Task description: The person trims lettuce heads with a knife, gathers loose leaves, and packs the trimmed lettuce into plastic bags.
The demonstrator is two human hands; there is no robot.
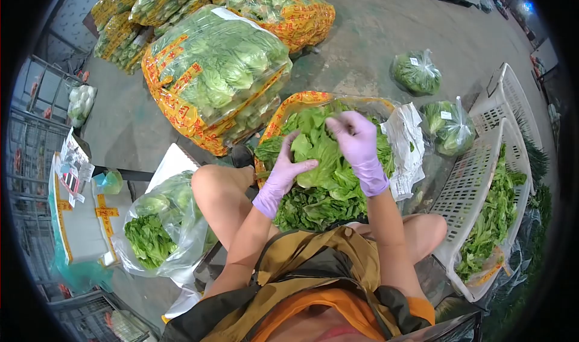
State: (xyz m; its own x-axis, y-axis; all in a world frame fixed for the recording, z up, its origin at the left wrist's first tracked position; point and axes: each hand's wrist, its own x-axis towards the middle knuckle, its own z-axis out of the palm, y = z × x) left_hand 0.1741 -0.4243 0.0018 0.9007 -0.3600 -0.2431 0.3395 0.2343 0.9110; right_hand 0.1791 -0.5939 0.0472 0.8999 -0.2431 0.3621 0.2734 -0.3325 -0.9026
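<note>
My left hand (283, 176), in a thin purple glove, cups the left side of a head of lettuce (319, 152), its thumb lying across the leaves. In a matching glove, my right hand (357, 140) has its fingers drawn together at the upper right of the same lettuce, on a leaf edge. What lies between those fingertips is partly hidden. Under both hands, a large open bag (310, 96) with orange tape holds more green lettuce (319, 209), with darker leaves toward my body.
A large taped bag of lettuce (223, 64) stands ahead on the left, with more bags behind. White crates (467, 179) with loose leaves are on the right, near two small bagged bundles (416, 73). A clear bag of greens (151, 239) and a foam box (84, 221) lie left.
</note>
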